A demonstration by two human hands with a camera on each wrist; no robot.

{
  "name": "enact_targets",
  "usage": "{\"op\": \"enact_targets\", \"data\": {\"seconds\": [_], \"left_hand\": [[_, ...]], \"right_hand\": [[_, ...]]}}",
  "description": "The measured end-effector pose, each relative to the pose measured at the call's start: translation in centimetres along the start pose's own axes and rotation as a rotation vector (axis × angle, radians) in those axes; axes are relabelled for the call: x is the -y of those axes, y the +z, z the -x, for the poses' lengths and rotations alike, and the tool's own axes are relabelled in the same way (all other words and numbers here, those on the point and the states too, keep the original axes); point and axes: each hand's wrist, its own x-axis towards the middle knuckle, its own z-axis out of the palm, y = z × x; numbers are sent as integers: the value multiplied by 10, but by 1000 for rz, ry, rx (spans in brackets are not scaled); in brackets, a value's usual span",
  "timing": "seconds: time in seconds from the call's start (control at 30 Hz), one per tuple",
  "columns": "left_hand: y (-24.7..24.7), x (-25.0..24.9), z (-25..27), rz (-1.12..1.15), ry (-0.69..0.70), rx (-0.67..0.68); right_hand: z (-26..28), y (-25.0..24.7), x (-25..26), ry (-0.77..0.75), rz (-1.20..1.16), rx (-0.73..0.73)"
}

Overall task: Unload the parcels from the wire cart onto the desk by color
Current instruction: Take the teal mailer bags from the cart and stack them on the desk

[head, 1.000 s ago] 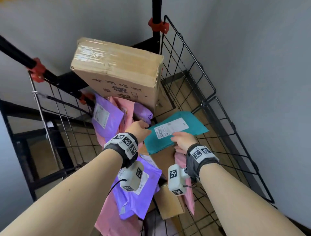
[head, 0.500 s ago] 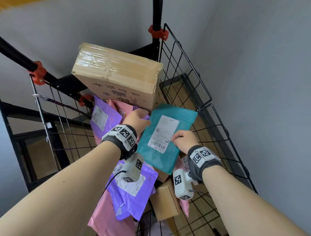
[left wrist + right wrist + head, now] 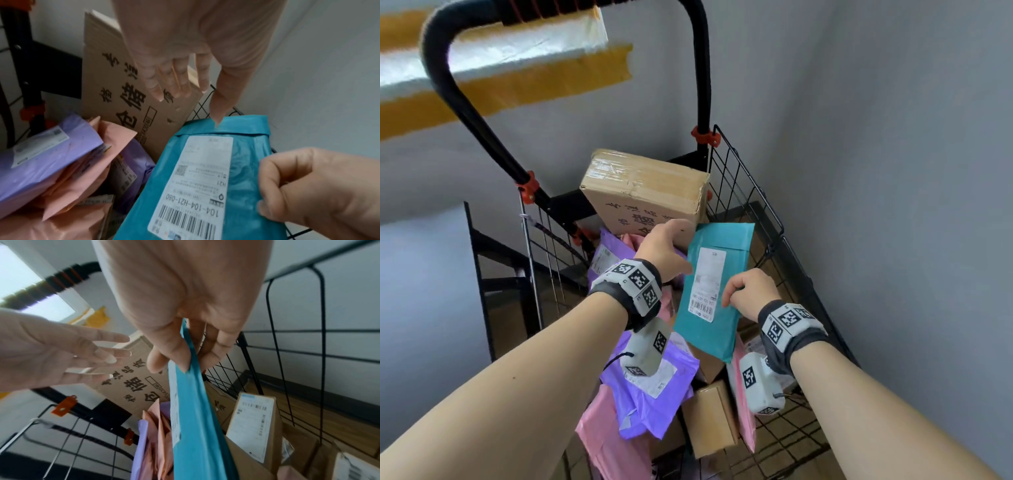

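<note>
Over the wire cart [image 3: 763, 219], the teal mailer [image 3: 714, 291] hangs nearly upright, label facing the person, its lower end just above the parcels left in the cart. Right hand [image 3: 751, 293] pinches the mailer's right edge: thumb on the label side, fingers [image 3: 216, 344] behind; a narrow grip on the packet. Left hand [image 3: 666, 248] is spread and holds nothing, fingers straight, near the large cardboard box [image 3: 643, 192] that leans at the back of the cart; thumb tip close to the mailer's top flap, contact uncertain.

Handling, judged: mailer looks thin, light and fairly flat; it keeps its shape from an edge pinch, so likely padded or lightly stiffened. Film surface probably slick; a pinch deep onto the body should hold better than one at the rim. One hand seems enough.

The purple mailers [image 3: 650, 387] and pink mailers [image 3: 606, 431] look soft and floppy; take them mid-body. Small brown box [image 3: 710, 418] is rigid; grasp across its sides. Large box probably needs both hands.

Tabletop not in view.
</note>
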Motion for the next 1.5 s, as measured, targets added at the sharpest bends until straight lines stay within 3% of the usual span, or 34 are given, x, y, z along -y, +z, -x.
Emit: {"op": "enact_targets", "data": {"seconds": [0.3, 0.53, 0.7, 0.8, 0.93, 1.07, 1.23, 1.4, 1.5], "left_hand": [[-21, -28, 50, 60, 35, -114], [-55, -30, 95, -268, 113, 56], [-94, 6, 150, -358, 161, 37], [-127, 33, 188, -348, 159, -75], [-171, 84, 241, -254, 82, -248], [-216, 148, 299, -124, -11, -399], [-271, 226, 364, 147, -109, -617], [-318, 284, 422, 294, -191, -784], [-345, 318, 449, 344, -235, -862]], "right_hand": [[62, -11, 26, -88, 22, -87], [108, -14, 75, -186, 80, -173], [142, 19, 124, -268, 93, -215], [161, 52, 161, -345, 74, -286], [189, 97, 208, -367, -63, -500], [204, 140, 247, -198, -339, -577], [226, 210, 289, -57, -463, -391], [246, 287, 348, -11, -505, 36], [257, 324, 392, -31, -569, 159]]}}
